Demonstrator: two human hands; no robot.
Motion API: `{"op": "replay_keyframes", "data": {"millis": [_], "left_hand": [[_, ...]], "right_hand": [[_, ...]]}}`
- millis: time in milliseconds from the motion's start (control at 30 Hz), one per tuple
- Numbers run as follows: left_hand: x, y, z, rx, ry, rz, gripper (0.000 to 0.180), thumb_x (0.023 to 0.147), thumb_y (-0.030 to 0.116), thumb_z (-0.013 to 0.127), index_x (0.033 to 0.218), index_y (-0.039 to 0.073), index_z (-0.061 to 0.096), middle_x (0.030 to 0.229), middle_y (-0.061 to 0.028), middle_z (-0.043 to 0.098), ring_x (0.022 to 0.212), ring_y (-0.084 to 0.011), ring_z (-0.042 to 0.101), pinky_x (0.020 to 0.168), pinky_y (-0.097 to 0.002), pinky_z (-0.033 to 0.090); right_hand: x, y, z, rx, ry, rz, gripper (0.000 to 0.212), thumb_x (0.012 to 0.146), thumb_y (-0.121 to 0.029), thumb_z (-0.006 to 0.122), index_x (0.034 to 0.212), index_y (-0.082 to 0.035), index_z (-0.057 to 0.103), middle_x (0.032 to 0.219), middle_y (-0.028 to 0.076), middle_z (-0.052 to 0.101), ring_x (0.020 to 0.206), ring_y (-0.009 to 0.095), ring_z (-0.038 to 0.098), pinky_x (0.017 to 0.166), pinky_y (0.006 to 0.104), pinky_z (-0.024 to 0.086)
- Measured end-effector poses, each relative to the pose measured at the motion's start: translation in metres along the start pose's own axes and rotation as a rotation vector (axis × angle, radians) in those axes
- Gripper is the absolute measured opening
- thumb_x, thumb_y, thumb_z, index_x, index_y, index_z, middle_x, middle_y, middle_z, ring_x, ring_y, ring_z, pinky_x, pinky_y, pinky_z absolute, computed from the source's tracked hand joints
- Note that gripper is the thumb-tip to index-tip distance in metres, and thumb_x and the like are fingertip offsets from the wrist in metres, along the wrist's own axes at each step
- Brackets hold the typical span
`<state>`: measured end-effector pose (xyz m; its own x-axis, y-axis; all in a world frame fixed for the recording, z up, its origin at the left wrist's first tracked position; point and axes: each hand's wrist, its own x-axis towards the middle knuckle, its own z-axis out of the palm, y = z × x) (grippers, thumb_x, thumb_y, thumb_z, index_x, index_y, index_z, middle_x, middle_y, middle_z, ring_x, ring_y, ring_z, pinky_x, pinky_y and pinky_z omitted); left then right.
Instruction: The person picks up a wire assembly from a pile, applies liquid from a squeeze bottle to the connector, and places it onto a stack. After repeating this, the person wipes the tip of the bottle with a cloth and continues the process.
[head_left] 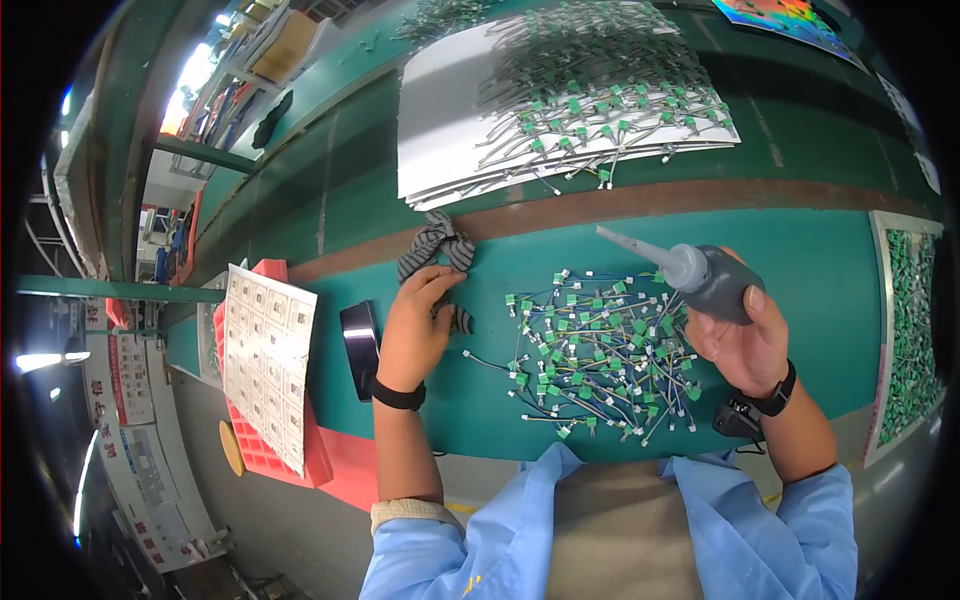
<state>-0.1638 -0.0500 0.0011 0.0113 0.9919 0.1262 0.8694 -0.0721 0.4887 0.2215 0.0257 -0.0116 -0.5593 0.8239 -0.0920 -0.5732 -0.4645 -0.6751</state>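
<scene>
My right hand (pixel 743 340) is wrapped round a dark squeeze bottle (pixel 722 285) with a long pale nozzle. The bottle lies tilted in the air, its tip pointing to the far left over the mat. A crumpled grey-and-black striped cloth (pixel 436 246) lies near the mat's far edge. My left hand (pixel 418 325) is on the cloth with curled fingers, and part of the cloth shows beside the thumb. Between my hands a loose pile of small green connectors with wires (pixel 605 355) is spread over the green mat (pixel 480 420).
A dark phone (pixel 360 350) lies left of my left hand. Further left, a pale sheet with square cutouts (pixel 268 345) leans on red trays (pixel 318 455). White boards (pixel 440 130) at the back carry more connectors. A connector-filled tray (pixel 880 300) stands right; a small black device (pixel 738 420) sits by my right wrist.
</scene>
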Motion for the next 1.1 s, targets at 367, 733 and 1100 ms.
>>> {"op": "replay_keyframes", "data": {"millis": [367, 733, 1100], "left_hand": [[0.006, 0.039, 0.033, -0.173, -0.015, 0.025, 0.023, 0.081, 0.003, 0.071, 0.102, 0.003, 0.063, 0.097, -0.0144, 0.061, 0.087, -0.0353, 0.062, 0.078, -0.0413, 0.051], [0.032, 0.078, -0.001, -0.750, 0.012, 0.116, 0.022, 0.087, -0.003, 0.070, 0.108, 0.004, 0.065, 0.101, -0.0065, 0.064, 0.091, -0.0163, 0.065, 0.082, -0.0281, 0.053], [0.038, 0.132, 0.085, -1.728, -0.501, 0.011, 0.054, 0.091, -0.002, 0.068, 0.140, 0.002, 0.045, 0.106, -0.0077, 0.066, 0.099, -0.0144, 0.067, 0.084, -0.0255, 0.053]], "right_hand": [[-0.018, 0.011, -0.022, -0.009, -0.130, -0.093, 0.065, 0.097, -0.042, 0.064, 0.142, -0.001, 0.041, 0.114, 0.014, 0.058, 0.070, 0.012, 0.049, 0.058, 0.0258, 0.041], [-0.006, 0.006, -0.008, -0.012, -0.084, -0.194, 0.067, 0.095, -0.029, 0.069, 0.143, 0.002, 0.035, 0.130, 0.015, 0.050, 0.075, 0.011, 0.048, 0.059, 0.0237, 0.043], [-0.007, 0.008, 0.017, -0.281, 0.132, -0.195, 0.095, 0.084, -0.030, 0.079, 0.156, -0.004, 0.022, 0.131, 0.015, 0.052, 0.085, 0.014, 0.057, 0.063, 0.0235, 0.047]]}}
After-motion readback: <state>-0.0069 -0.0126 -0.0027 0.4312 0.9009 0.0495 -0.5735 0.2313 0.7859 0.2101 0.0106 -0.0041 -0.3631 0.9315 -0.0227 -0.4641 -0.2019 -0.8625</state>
